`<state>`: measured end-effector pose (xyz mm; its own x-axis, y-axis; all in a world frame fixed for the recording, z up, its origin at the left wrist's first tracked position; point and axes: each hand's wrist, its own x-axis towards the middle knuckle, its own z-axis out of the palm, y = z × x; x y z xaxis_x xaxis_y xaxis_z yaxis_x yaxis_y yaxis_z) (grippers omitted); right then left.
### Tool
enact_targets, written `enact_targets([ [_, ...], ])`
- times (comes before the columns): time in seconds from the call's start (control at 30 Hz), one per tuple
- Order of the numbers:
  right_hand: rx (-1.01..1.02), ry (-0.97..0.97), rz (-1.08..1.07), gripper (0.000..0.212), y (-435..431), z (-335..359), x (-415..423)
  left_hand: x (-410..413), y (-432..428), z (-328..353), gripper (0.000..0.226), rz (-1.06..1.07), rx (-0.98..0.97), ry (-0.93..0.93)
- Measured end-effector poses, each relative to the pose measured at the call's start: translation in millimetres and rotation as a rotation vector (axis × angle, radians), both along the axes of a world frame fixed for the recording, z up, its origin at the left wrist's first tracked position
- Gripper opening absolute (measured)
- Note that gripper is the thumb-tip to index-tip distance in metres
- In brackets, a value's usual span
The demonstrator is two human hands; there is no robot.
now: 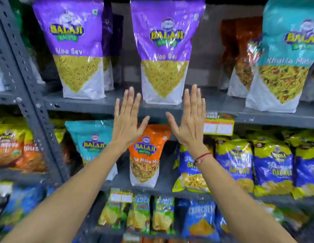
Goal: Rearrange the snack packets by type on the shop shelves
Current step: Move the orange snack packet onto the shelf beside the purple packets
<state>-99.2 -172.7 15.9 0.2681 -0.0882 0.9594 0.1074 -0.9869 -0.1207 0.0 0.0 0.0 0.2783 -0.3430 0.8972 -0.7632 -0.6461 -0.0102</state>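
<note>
My left hand [129,120] and my right hand [188,120] are raised flat, fingers spread, holding nothing, in front of the grey upper shelf [93,105]. Between and above them stands a purple Aloo Sev packet [165,50]. A second purple Aloo Sev packet [77,46] stands further left. Below my hands, on the middle shelf, an orange Mitha Mix packet [146,158] stands beside a teal packet [90,141]. A teal Khatta Mitha packet [284,58] and a dark orange packet [240,55] stand at the upper right.
Several blue and yellow Gathiya packets [272,165] fill the middle shelf's right side. A yellow price tag [218,126] hangs off the upper shelf edge. A perforated grey upright [29,95] divides the racks. Small packets [138,214] line the lower shelf.
</note>
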Motion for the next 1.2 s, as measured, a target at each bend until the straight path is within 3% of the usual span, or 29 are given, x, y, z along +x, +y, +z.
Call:
enact_targets([
  [0.23,-0.001,0.241,0.107,0.059,15,-107,1,-4,29,-103,0.069,-0.005,0.147,0.282],
  [0.33,0.118,0.442,0.107,0.061,16,-145,7,-1,38,-135,0.071,0.003,0.167,0.416],
  [0.4,0.265,0.591,0.123,0.071,16,-165,13,4,38,-152,0.079,0.009,0.127,0.552],
  [0.5,0.543,0.82,0.203,0.098,11,-187,30,18,32,-169,0.1,0.018,0.023,0.899],
  [0.57,0.675,0.957,0.268,0.111,10,-196,42,28,27,-178,0.112,-0.043,-0.029,1.127],
  [0.63,0.753,1.031,0.321,0.117,8,-202,52,37,24,-186,0.115,-0.164,-0.017,1.242],
  [0.83,0.799,1.168,0.445,0.1,7,-211,70,54,17,-197,0.11,-0.238,-0.007,1.457],
  [1.2,0.758,1.13,0.45,0.095,9,-208,47,32,40,-192,0.095,-0.303,0.005,1.472],
])
